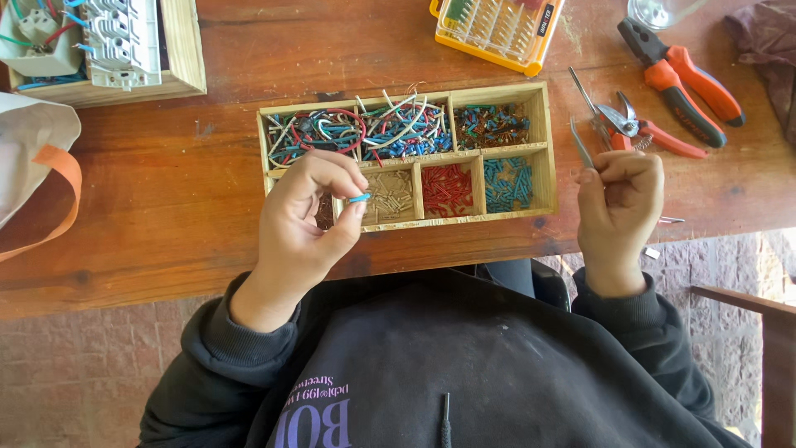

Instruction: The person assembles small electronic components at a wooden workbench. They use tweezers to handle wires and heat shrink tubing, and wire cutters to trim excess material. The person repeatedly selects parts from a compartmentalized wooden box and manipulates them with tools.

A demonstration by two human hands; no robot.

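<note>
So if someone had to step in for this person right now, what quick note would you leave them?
Left hand: pinches a short blue wire piece between thumb and forefinger, over the front edge of the wooden tray.
Right hand: closed around metal tweezers, just right of the tray.
Tray: long mixed wires in the back compartments; short beige, red and blue pieces sorted in front.
Orange pliers and small cutters lie unused on the table.
Done: one blue piece picked out. Left: that piece has not been set down anywhere.

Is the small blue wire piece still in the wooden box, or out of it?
Out: the left hand pinches the blue wire piece above the wooden box.
</note>
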